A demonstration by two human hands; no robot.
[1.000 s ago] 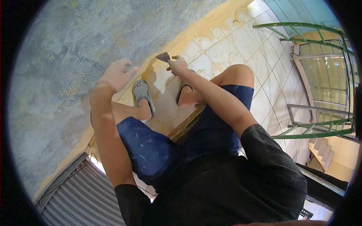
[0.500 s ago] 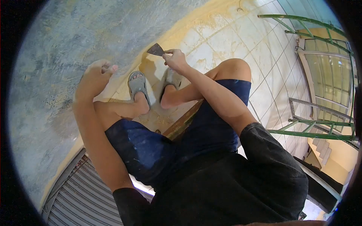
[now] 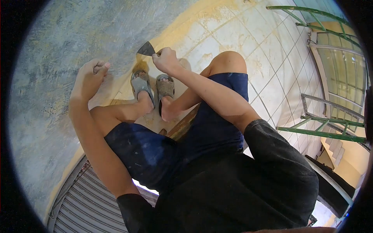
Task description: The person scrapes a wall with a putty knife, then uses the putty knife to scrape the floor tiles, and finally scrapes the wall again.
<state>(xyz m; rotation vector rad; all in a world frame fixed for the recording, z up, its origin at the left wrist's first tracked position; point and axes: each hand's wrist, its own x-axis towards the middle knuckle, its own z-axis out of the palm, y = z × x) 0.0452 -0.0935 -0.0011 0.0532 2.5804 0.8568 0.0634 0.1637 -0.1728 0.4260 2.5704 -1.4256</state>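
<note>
My right hand (image 3: 165, 59) grips a putty knife (image 3: 147, 49), its dark triangular blade pointing left against the foot of the grey rough wall (image 3: 62, 42). My left hand (image 3: 88, 79) rests on that wall with fingers curled, thumb out, holding nothing that I can see. Both arms reach out from black sleeves. Below the hands are my feet in grey sandals (image 3: 140, 86), and my legs in dark blue shorts are bent in a squat.
A tiled floor (image 3: 248, 42) with yellowish stains spreads to the right. A wooden plank (image 3: 182, 126) lies under my legs. Green metal frames (image 3: 322, 134) and a glazed door (image 3: 342, 66) stand at the right. A ribbed roller shutter (image 3: 89, 202) fills the lower left.
Both hands have shifted left along the wall. The knife blade moved left and slightly up. My feet have stepped left and closer together.
</note>
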